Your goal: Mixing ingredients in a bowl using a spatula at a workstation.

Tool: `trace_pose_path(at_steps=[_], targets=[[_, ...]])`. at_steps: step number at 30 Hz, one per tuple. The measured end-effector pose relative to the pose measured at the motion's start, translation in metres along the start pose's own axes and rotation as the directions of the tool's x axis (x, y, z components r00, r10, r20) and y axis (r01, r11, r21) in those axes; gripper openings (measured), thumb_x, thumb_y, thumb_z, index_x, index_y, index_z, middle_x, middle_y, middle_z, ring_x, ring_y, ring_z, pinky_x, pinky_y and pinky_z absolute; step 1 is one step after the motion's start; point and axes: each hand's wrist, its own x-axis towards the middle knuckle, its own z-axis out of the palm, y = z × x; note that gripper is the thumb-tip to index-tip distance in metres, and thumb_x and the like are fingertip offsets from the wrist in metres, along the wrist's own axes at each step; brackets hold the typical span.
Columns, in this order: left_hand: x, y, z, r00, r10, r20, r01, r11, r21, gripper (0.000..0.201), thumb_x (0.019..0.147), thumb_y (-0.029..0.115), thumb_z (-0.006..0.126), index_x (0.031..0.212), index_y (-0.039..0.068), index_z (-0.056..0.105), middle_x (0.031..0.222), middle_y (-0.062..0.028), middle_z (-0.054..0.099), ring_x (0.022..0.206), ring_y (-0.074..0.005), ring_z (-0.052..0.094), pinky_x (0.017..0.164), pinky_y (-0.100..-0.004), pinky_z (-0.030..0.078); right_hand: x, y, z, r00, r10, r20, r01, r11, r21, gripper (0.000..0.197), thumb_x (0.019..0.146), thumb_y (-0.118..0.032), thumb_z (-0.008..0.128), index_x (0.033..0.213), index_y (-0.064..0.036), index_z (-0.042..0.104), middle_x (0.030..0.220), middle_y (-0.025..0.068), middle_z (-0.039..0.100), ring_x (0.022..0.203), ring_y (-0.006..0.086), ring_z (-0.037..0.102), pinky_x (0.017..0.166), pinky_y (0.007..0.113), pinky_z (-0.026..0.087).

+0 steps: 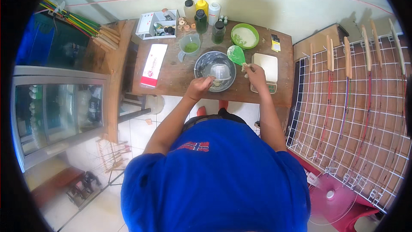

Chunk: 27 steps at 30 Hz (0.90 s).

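Observation:
Over a grey mixing bowl [203,64] smeared with pale residue, my left hand [201,87] is closed on the edge or handle of a small clear plastic cup [220,71]. I cannot make out exactly where the fingers grip it. My right hand [256,77] is closed round the handle of a green paddle-shaped spoon [235,54], just right of the bowl. Pale, crumbly paste clings to the spoon and around my fingers. A white kitchen scale [266,66] lies beneath and beside the right hand.
A green bowl of pale powder [244,35], a measuring jug with green contents [189,44], and dark-lidded jars [218,32] stand behind. A compartment box [158,24] and a white-red paper [154,65] lie left. At right rises a wire rack [349,103] with hanging rods.

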Motion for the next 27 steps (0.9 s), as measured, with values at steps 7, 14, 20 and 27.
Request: trace_pose_path(at_steps=[7, 14, 20, 27], targets=[[0.001, 0.007, -0.001, 0.996, 0.09, -0.02, -0.088, 0.992, 0.087, 0.013, 0.081, 0.004, 0.066, 0.094, 0.007, 0.065, 0.077, -0.0085, 0.068, 0.069, -0.0215, 0.068, 0.06, -0.0342, 0.055, -0.005, -0.017, 0.0, 1.0, 0.01, 0.012, -0.01, 0.999, 0.034, 0.029, 0.093, -0.026, 0.064, 0.093, 0.0025, 0.07, 0.075, 0.0092, 0.07, 0.064, 0.0136, 0.062, 0.06, 0.029, 0.046], [-0.002, 0.008, -0.007, 0.995, 0.099, -0.021, -0.096, 0.989, 0.114, 0.01, 0.081, 0.001, 0.065, 0.089, 0.006, 0.063, 0.076, -0.0091, 0.067, 0.071, -0.0216, 0.069, 0.061, -0.0334, 0.056, 0.006, -0.009, 0.001, 0.999, -0.026, 0.029, 0.026, 1.0, 0.005, 0.03, 0.093, -0.027, 0.064, 0.091, 0.0022, 0.07, 0.075, 0.0087, 0.069, 0.064, 0.0139, 0.062, 0.06, 0.03, 0.047], [-0.008, 0.008, -0.009, 0.989, 0.126, -0.071, -0.115, 0.983, 0.142, 0.007, 0.082, 0.0, 0.064, 0.086, 0.004, 0.061, 0.079, -0.0103, 0.068, 0.073, -0.0234, 0.07, 0.062, -0.0339, 0.057, 0.005, -0.018, 0.004, 0.998, -0.035, 0.044, 0.035, 0.999, 0.001, 0.03, 0.093, -0.028, 0.065, 0.092, 0.0021, 0.07, 0.074, 0.0083, 0.069, 0.064, 0.0138, 0.061, 0.061, 0.03, 0.046], [-0.015, 0.007, -0.011, 0.993, 0.086, -0.075, -0.076, 0.989, 0.127, 0.007, 0.081, 0.003, 0.066, 0.086, 0.003, 0.061, 0.086, -0.013, 0.071, 0.078, -0.0258, 0.071, 0.063, -0.0355, 0.058, 0.006, -0.018, 0.005, 0.997, -0.064, 0.035, 0.065, 0.998, -0.023, 0.031, 0.092, -0.028, 0.065, 0.092, 0.002, 0.07, 0.074, 0.0081, 0.069, 0.064, 0.0145, 0.061, 0.061, 0.03, 0.046]])
